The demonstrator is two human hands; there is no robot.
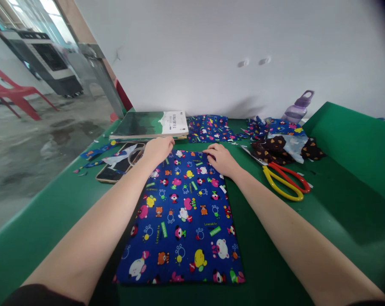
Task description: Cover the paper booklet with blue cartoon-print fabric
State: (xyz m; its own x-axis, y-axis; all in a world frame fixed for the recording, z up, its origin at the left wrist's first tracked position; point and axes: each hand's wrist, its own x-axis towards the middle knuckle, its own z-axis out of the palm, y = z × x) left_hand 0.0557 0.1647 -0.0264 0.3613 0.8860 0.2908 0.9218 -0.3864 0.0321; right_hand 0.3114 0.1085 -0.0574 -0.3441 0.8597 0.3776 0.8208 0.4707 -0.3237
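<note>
A dark blue fabric piece (186, 216) printed with cartoon animals lies flat on the green table (269, 259), its long sides running away from me. My left hand (158, 151) is closed at its far left corner, fingertips pressed together on the edge. At the far right corner, my right hand (222, 159) has its fingers curled and closed on the cloth edge. Scissors (284, 180) with one yellow and one red handle lie to the right of the cloth. Beside my left wrist are a phone (112, 170) and a clear tape roll (135, 157).
Books (141, 124) lie at the back left, next to another blue cloth piece (208, 127). Brown scraps (273, 148) and a purple bottle (296, 111) are at the back right. A green raised panel (355, 144) borders the right side; a white wall (224, 51) stands behind.
</note>
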